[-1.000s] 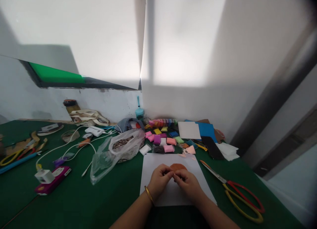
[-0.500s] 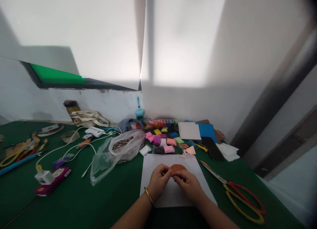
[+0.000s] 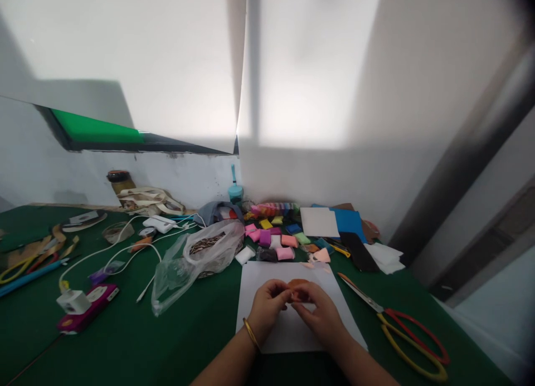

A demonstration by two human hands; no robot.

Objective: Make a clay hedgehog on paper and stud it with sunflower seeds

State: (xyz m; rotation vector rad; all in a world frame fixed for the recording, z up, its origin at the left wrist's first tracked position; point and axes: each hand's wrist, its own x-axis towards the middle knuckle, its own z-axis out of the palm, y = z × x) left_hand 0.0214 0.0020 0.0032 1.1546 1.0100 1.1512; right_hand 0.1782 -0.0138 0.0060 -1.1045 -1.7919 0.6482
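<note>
"What are they holding there, nearest us?"
"Left hand (image 3: pixel 270 308) and right hand (image 3: pixel 320 313) both pinch a brown piece (image 3: pixel 298 282) at the fingertips, which partly hide it."
"Over what?"
"A white sheet (image 3: pixel 288 336) on the green bench (image 3: pixel 137 341). Red-and-yellow-handled scissors (image 3: pixel 380 309) lie just to its right."
"And farther off?"
"Small coloured packets (image 3: pixel 288 240), a clear plastic bag (image 3: pixel 173 274) left of them, then a light-blue container (image 3: pixel 236 193) by the wall (image 3: pixel 188 174)."
</note>
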